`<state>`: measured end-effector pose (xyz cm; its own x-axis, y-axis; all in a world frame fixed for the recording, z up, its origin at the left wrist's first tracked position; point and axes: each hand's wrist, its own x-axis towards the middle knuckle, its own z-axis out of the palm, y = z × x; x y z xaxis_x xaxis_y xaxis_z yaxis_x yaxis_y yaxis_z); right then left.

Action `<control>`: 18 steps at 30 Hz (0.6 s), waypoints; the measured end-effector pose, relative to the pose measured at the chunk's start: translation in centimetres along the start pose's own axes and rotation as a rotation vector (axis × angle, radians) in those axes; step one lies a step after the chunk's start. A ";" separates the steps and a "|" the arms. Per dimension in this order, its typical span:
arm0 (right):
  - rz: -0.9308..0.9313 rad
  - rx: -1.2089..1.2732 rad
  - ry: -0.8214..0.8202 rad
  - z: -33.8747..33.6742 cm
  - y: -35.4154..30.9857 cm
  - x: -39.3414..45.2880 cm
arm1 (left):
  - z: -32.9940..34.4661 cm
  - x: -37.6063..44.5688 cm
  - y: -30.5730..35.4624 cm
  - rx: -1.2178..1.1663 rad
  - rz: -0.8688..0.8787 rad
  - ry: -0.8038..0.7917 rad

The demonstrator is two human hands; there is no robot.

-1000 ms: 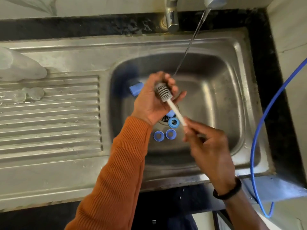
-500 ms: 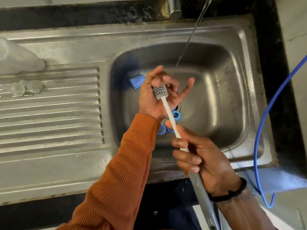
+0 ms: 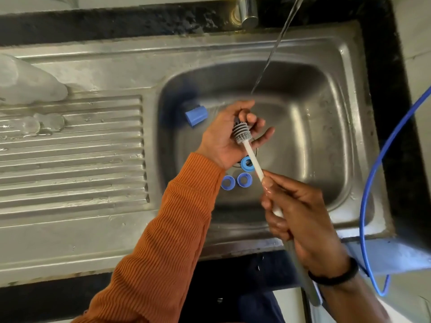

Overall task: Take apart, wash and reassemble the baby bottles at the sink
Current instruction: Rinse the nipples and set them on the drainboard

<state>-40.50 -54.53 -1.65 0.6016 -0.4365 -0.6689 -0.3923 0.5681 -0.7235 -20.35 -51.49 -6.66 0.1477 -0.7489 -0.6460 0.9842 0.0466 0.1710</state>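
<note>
My left hand (image 3: 221,141) is over the sink basin (image 3: 326,136), its fingers curled round the grey ribbed head of a bottle brush (image 3: 241,132). Whether a small clear part lies inside that grip I cannot tell. My right hand (image 3: 300,213) grips the brush's white shaft (image 3: 253,159) and grey handle. Three blue screw rings (image 3: 246,163) (image 3: 228,182) (image 3: 244,179) lie near the drain. A blue cap (image 3: 196,115) lies at the basin's left wall. A clear bottle (image 3: 28,82) and two clear teats (image 3: 30,125) (image 3: 52,121) rest on the drainboard.
A thin stream of water (image 3: 272,50) runs from the tap (image 3: 247,10) down past my left fingers. A blue hose (image 3: 377,171) loops along the sink's right edge. The ribbed drainboard (image 3: 81,159) stretches to the left, wet in places.
The brush was drawn back half a second ago and now sits deeper in my left palm again. My right hand has moved up the handle toward the head.
</note>
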 end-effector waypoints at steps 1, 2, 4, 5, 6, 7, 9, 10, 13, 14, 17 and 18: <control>0.150 0.179 -0.109 0.0 -0.4 0.0 | 0.0 -0.1 0.0 -0.047 0.004 -0.060; 0.284 0.349 -0.230 -0.1 -0.7 0.0 | 0.1 -0.1 -0.1 -0.092 0.014 -0.117; 0.450 0.588 -0.399 -0.2 -1.2 -0.1 | 0.2 -0.2 -0.3 -0.178 0.039 -0.219; 0.461 0.605 -0.422 -0.1 -1.3 -0.2 | 0.3 -0.3 -0.3 -0.208 0.050 -0.255; 0.411 0.524 -0.398 0.0 -1.5 -0.2 | 0.4 -0.3 -0.3 -0.214 0.062 -0.270; 0.295 0.345 -0.322 0.1 -1.5 -0.2 | 0.4 -0.3 -0.2 -0.188 0.071 -0.255; -0.049 -0.160 -0.059 0.1 -1.5 0.0 | 0.5 -0.2 0.2 -0.091 0.062 -0.153; -0.234 -0.418 0.070 -0.1 -1.4 0.2 | 0.6 0.1 0.3 -0.032 0.053 -0.063; -0.632 -1.042 0.314 0.1 -0.8 0.5 | 0.9 1.3 0.4 0.144 0.044 0.255; -0.680 -1.156 0.361 0.4 -0.5 0.4 | 1.2 1.6 0.3 0.212 0.060 0.345; -0.750 -1.256 0.494 0.8 0.6 0.2 | 1.3 2.9 -0.6 0.633 0.366 0.608; -0.751 -1.239 0.510 0.8 0.8 0.2 | 1.3 3.0 -0.9 0.825 0.485 0.660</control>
<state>-40.16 -53.59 -2.21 0.7261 -0.6795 0.1055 -0.5866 -0.6921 -0.4206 -20.89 -54.66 -7.74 0.7530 -0.2695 -0.6003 0.4836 -0.3920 0.7826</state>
